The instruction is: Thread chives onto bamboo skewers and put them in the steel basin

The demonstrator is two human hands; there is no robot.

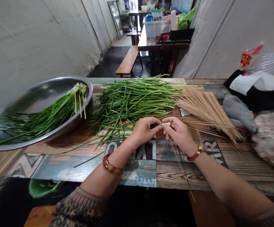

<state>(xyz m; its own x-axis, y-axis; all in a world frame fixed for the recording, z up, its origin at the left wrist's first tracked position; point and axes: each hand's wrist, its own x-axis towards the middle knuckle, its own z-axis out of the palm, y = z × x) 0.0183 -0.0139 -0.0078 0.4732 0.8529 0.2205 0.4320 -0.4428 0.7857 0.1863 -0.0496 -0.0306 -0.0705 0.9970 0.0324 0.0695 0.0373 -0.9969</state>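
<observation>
My left hand (143,130) is closed in a pinch on a few garlic chives, whose pale stem ends (166,124) stick out toward the right. Against it, my right hand (180,133) has its thumb and fingers closed at those stem ends and on a thin bamboo skewer (178,160). The skewer slants down past the table's front edge; its upper end is partly hidden by the fingers. Just beyond my hands lies a large pile of green chives (137,99). Right of the pile is a fanned bundle of bamboo skewers (208,108).
A steel basin (54,81) at left holds chives (44,118) with skewers through their stem ends. A grey cloth-like bundle (237,108) and a plastic bag of pale pieces (272,137) lie at right. Behind are a bench (128,60) and another table (165,47).
</observation>
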